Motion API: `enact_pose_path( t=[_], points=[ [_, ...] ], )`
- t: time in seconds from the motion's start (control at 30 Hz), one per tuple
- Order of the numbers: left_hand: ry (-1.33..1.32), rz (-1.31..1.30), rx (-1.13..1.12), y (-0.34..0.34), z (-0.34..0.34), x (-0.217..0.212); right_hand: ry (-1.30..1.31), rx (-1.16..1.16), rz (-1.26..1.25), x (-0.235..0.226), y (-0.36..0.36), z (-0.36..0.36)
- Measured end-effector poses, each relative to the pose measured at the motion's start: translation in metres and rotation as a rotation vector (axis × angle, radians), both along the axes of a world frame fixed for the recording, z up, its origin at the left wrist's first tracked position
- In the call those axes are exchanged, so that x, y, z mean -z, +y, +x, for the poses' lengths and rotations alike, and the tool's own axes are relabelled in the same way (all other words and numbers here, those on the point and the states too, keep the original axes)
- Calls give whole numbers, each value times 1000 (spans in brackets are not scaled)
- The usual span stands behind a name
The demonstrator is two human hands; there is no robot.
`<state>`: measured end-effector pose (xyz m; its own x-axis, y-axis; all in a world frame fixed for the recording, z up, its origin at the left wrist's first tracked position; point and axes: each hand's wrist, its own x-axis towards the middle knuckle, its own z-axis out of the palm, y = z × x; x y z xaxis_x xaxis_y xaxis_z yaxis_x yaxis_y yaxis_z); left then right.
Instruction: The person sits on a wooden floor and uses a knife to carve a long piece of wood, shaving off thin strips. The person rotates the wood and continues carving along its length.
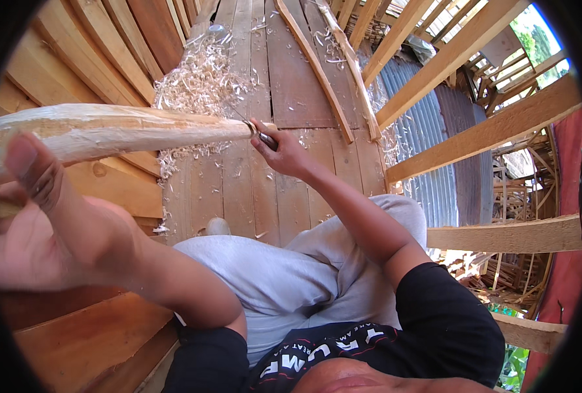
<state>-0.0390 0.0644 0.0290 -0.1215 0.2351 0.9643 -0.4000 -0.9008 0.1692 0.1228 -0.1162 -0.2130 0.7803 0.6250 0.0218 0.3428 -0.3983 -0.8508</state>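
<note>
A long, pale, peeled wooden pole [140, 128] reaches in from the left, its thinner end beside my right hand [283, 152]. That hand is closed around the dark handle of a knife [267, 140]. The thin blade points up and left across the pole's narrow end. Close to the camera, my left hand [75, 226] is slightly blurred, its thumb raised and spread, overlapping the pole's thick end. Its other fingers are partly lost at the dark picture rim, and I cannot tell if they touch the pole.
Curled wood shavings [196, 82] pile on the plank floor [238, 196]. Two long wooden strips [317, 65] lie farther ahead. Upright boards [75, 49] line the left; wooden rails [481, 141] and corrugated metal sheets [428, 137] stand to the right. My bent legs [271, 268] are below.
</note>
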Motion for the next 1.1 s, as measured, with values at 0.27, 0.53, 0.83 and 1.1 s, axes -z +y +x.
enact_pose_path(
  t=[0.27, 0.53, 0.83, 1.1],
  points=[
    [31, -548, 530, 7, 23, 20, 18, -36, -1, 3, 5, 0],
    [351, -574, 1112, 18, 52, 75, 20, -17, -57, -15, -11, 4],
    [194, -664, 1222, -19, 71, 75, 154, 153, -127, -22, -27, 17],
    [252, -652, 1095, -40, 110, 58, 408, 195, -21, -28, -38, 14]
  ],
)
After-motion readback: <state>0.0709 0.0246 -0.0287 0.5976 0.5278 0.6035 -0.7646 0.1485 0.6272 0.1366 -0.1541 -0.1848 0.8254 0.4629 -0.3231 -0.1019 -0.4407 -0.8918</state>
